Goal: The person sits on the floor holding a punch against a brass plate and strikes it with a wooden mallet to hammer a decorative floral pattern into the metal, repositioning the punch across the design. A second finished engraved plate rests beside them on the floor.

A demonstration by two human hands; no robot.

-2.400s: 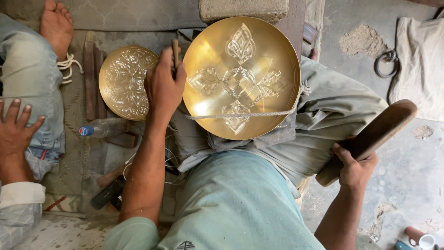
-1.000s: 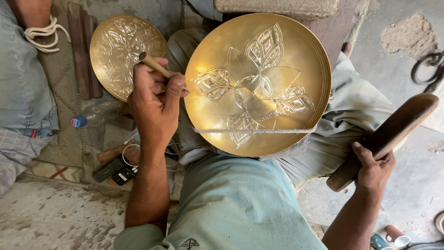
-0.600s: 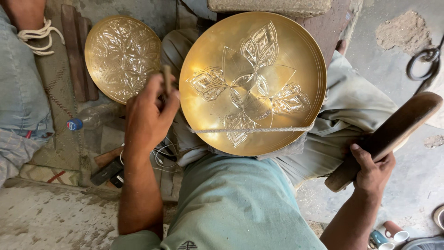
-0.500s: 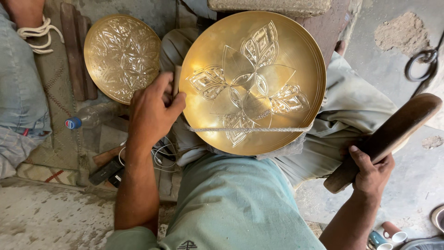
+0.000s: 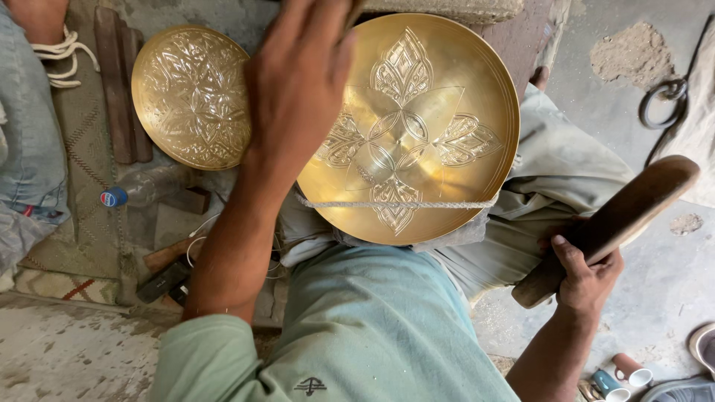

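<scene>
A large round brass plate (image 5: 447, 82) with an engraved four-petal flower rests against my lap, with a twisted cord (image 5: 395, 204) stretched across its lower part. My left hand (image 5: 298, 82) is raised close to the camera over the plate's left edge. Its fingers are curled on a thin metal tool (image 5: 356, 7), of which only the tip shows at the top edge. My right hand (image 5: 585, 275) is out to the right, away from the plate, gripping the handle of a long wooden mallet (image 5: 625, 216) that angles up and to the right.
A smaller, fully engraved brass plate (image 5: 190, 97) lies on the floor at left, beside dark wooden bars (image 5: 119, 82) and a plastic bottle (image 5: 141, 190). Another person's jeans leg (image 5: 30, 149) is at far left. A metal ring (image 5: 663, 100) and small cups (image 5: 622, 372) lie at right.
My left hand has lifted from the plate's left rim up toward the camera and the top of the plate. The mallet hand has stayed in place.
</scene>
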